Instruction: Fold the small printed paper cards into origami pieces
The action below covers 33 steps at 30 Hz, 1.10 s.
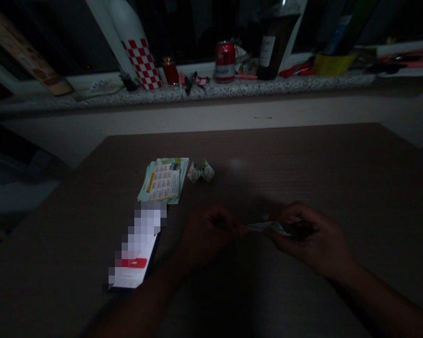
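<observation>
A small piece of folded paper (pixel 268 226) is held just above the table between my two hands. My left hand (pixel 211 227) pinches its left end between thumb and fingertips. On the other side, my right hand (pixel 312 234) grips the paper's right part, thumb below and fingers curled above. The dim light hides the folds. Beyond my left hand lie a folded paper shape (pixel 207 171) with two pointed halves and a stack of printed calendar cards (pixel 164 180). A phone (pixel 136 263) with a lit screen, partly blurred out, lies left of my left forearm.
The brown table (pixel 303 159) reaches back to a white wall. Above it, a granite windowsill (pixel 204 92) carries a checkered bottle (pixel 141 61), a red can (pixel 225 62), a dark bag (pixel 271 51) and a yellow container (pixel 333 65).
</observation>
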Each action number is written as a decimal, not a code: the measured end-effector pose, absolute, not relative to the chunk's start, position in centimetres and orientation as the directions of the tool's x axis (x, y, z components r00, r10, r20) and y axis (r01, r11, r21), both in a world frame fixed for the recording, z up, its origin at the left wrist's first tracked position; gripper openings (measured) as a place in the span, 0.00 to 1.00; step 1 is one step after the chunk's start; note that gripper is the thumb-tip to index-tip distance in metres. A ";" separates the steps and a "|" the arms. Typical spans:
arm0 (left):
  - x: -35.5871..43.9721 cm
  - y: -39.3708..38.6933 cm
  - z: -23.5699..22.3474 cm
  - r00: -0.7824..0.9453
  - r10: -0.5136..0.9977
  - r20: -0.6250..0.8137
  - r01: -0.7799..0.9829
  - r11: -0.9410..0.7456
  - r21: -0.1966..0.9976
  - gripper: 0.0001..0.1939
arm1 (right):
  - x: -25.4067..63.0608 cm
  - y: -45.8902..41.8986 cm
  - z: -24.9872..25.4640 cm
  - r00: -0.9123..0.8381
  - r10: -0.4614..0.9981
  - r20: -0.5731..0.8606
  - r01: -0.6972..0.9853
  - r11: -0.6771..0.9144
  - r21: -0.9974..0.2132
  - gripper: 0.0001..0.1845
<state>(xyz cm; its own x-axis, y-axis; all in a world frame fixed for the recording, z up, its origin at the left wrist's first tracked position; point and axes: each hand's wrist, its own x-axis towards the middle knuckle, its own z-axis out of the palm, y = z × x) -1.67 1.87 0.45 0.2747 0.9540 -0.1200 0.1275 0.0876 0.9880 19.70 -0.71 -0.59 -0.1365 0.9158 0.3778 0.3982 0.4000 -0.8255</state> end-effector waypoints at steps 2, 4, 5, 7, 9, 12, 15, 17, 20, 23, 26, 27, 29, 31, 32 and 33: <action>-1.7 2.0 0.4 0.272 0.956 -0.112 0.105 0.086 0.991 0.14 | 19.7 -0.7 -0.6 -0.120 0.924 0.364 0.393 0.381 -0.837 0.11; -1.7 2.0 0.3 0.274 0.957 -0.093 0.090 0.071 0.993 0.14 | 19.7 -0.7 -0.7 -0.106 0.930 0.352 0.386 0.365 -0.847 0.11; -1.7 1.9 0.3 0.277 0.957 -0.089 0.088 0.067 0.994 0.14 | 19.7 -0.7 -0.7 -0.099 0.933 0.345 0.379 0.356 -0.854 0.11; -1.6 1.8 0.4 0.278 0.957 -0.087 0.101 0.061 0.993 0.12 | 19.6 -0.7 -0.7 -0.088 0.941 0.327 0.361 0.336 -0.870 0.11; -1.4 1.7 0.5 0.263 0.961 -0.084 0.112 0.056 0.992 0.12 | 19.5 -0.7 -0.7 -0.070 0.947 0.314 0.339 0.319 -0.885 0.13; -1.2 1.5 0.7 0.237 0.967 -0.092 0.089 0.072 0.993 0.13 | 19.3 -0.7 -0.8 -0.034 0.955 0.296 0.294 0.293 -0.910 0.15; -1.0 1.5 0.6 0.245 0.961 -0.126 0.069 0.113 0.991 0.13 | 19.2 -0.6 -0.7 0.008 0.967 0.253 0.217 0.246 -0.945 0.17; -1.0 1.5 0.4 0.273 0.949 -0.157 0.079 0.141 0.987 0.13 | 19.1 -0.5 -0.7 0.025 0.977 0.211 0.171 0.204 -0.964 0.19; -0.8 1.5 0.0 0.368 0.907 -0.207 0.096 0.185 0.978 0.14 | 18.9 -0.5 -1.0 0.039 0.990 0.136 0.058 0.134 -0.989 0.20; -0.7 1.3 -0.3 0.413 0.883 -0.222 0.077 0.210 0.975 0.14 | 18.5 -0.4 -1.5 0.052 0.994 0.092 -0.088 0.097 -0.991 0.18; -0.6 1.2 -0.3 0.376 0.896 -0.238 0.021 0.249 0.968 0.14 | 18.3 -0.4 -1.9 0.041 0.996 0.080 -0.183 0.086 -0.979 0.18; -0.5 1.2 -0.2 0.360 0.899 -0.248 0.004 0.264 0.964 0.14 | 18.3 -0.4 -2.0 0.034 0.996 0.081 -0.200 0.086 -0.976 0.17; -0.3 1.1 -0.2 0.338 0.901 -0.270 -0.016 0.293 0.956 0.14 | 18.2 -0.4 -2.1 0.015 0.997 0.073 -0.203 0.075 -0.976 0.15; 0.0 0.9 -0.4 0.331 0.900 -0.282 -0.015 0.304 0.953 0.14 | 18.0 -0.5 -1.9 0.019 0.998 0.062 -0.170 0.064 -0.983 0.13; 0.2 0.7 -0.6 0.340 0.898 -0.281 -0.003 0.300 0.954 0.15 | 17.9 -0.5 -1.8 0.031 0.998 0.059 -0.145 0.063 -0.987 0.13; 0.4 0.6 -0.7 0.348 0.897 -0.273 0.016 0.285 0.958 0.15 | 17.7 -0.6 -1.6 0.047 0.997 0.064 -0.118 0.069 -0.991 0.13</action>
<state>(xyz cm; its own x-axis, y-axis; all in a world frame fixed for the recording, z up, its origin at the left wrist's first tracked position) 0.40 0.59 -0.74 0.3481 0.8969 -0.2727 0.0160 0.2852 0.9583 17.74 -0.56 -1.60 0.0471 0.9968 0.0639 -0.1175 0.0690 -0.9907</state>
